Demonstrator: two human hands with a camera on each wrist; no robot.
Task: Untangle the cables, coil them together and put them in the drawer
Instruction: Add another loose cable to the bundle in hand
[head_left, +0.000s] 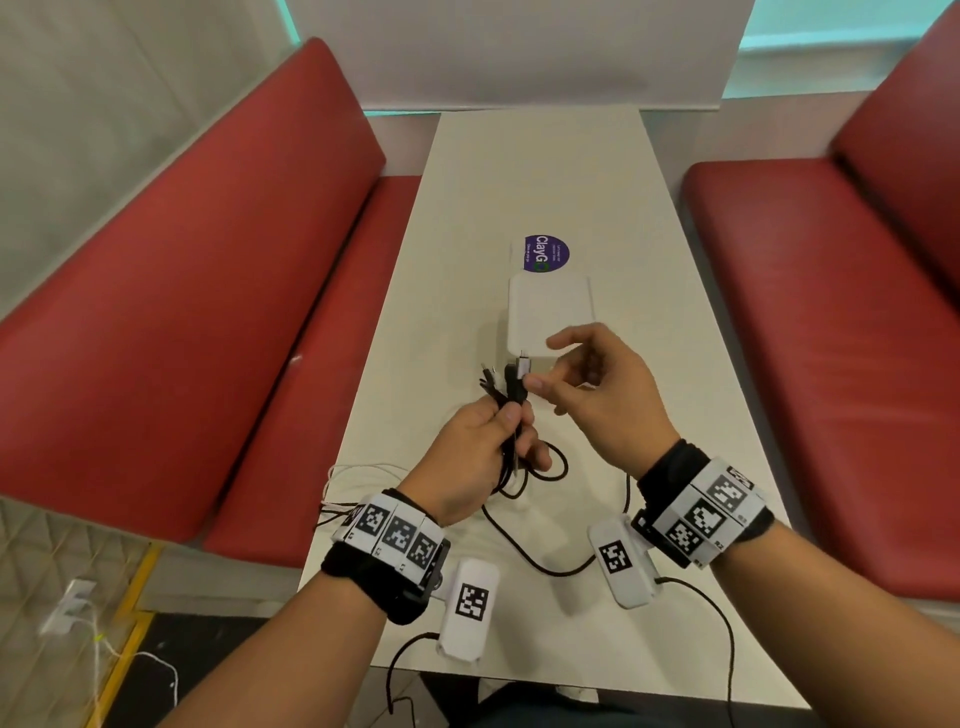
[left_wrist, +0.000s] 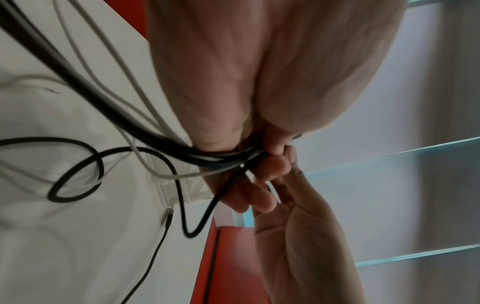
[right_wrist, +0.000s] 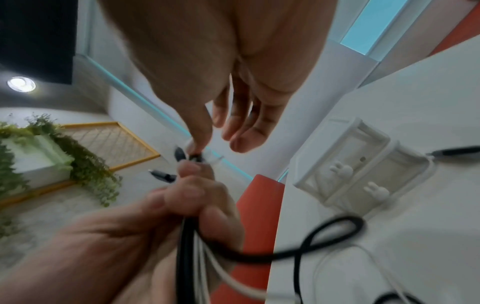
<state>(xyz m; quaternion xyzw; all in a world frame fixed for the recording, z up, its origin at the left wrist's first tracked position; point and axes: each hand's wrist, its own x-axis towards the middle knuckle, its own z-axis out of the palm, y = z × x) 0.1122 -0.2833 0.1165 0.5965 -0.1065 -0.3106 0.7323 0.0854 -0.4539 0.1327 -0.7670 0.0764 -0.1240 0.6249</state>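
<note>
My left hand (head_left: 511, 418) grips a bundle of black and white cables (head_left: 511, 387) upright above the white table (head_left: 519, 171), with their plug ends sticking up out of the fist. My right hand (head_left: 540, 369) pinches one plug tip (head_left: 522, 364) at the top of the bundle between thumb and forefinger. In the right wrist view the right hand (right_wrist: 200, 148) meets the plugs just above the left hand (right_wrist: 197, 197). Black cable loops (head_left: 550, 462) and thin white cables (head_left: 363, 473) trail on the table below. The small white drawer box (head_left: 550, 312) stands shut just beyond the hands.
Red padded benches (head_left: 182, 312) run along both sides of the narrow table. A purple round sticker (head_left: 545, 253) lies behind the drawer box. The drawer fronts (right_wrist: 363, 162) carry bunny-shaped knobs. White cables hang over the table's left edge (head_left: 332, 483).
</note>
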